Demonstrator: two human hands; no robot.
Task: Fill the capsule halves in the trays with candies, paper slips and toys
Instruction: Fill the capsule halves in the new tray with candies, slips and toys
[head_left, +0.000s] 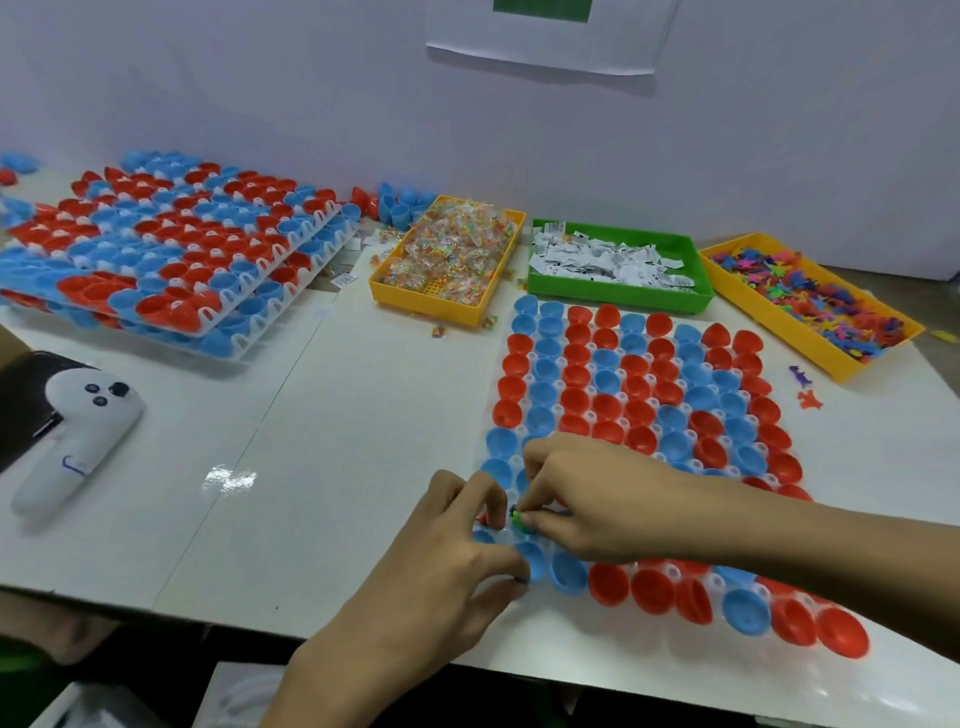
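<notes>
A white tray (519, 457) of red and blue capsule halves (639, 395) lies on the table in front of me. My right hand (587, 493) reaches across its near left part and pinches a small green toy (517, 519) over the capsule halves. My left hand (447, 551) is at the tray's near left corner, fingers curled on the edge capsules beside a small red piece (482, 517). Behind the tray stand a yellow bin of wrapped candies (447, 260), a green bin of paper slips (613, 260) and a yellow bin of small coloured toys (810, 301).
Stacked trays of capsule halves (171, 249) lie at the far left, loose capsule halves (400, 205) behind them. A white handheld controller (78, 436) rests at the left edge. Two stray toys (805, 387) lie right of the tray. A wall runs behind the table.
</notes>
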